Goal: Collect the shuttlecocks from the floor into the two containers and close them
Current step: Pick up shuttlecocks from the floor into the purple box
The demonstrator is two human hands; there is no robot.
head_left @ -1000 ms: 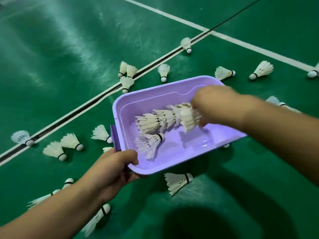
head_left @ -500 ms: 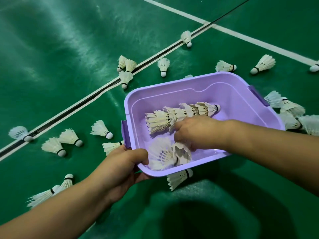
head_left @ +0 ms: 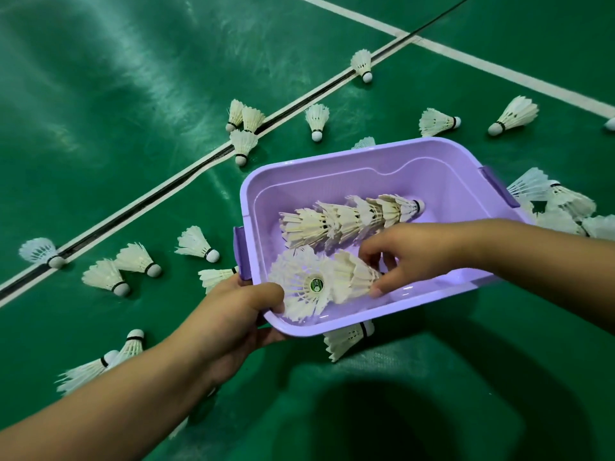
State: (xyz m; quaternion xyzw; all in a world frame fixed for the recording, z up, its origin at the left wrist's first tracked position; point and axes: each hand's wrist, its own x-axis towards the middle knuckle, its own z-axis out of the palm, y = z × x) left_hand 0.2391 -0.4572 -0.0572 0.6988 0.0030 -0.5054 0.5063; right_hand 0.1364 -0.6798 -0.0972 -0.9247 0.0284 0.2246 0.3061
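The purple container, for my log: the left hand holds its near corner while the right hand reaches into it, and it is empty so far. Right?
Not empty. The head view shows the purple container holding a nested row of shuttlecocks.

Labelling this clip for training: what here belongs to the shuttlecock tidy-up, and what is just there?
Job:
- purple container
- stacked shuttlecocks inside it
- loose shuttlecocks on the floor
- left hand, right hand

Just there:
- green court floor
- white court lines
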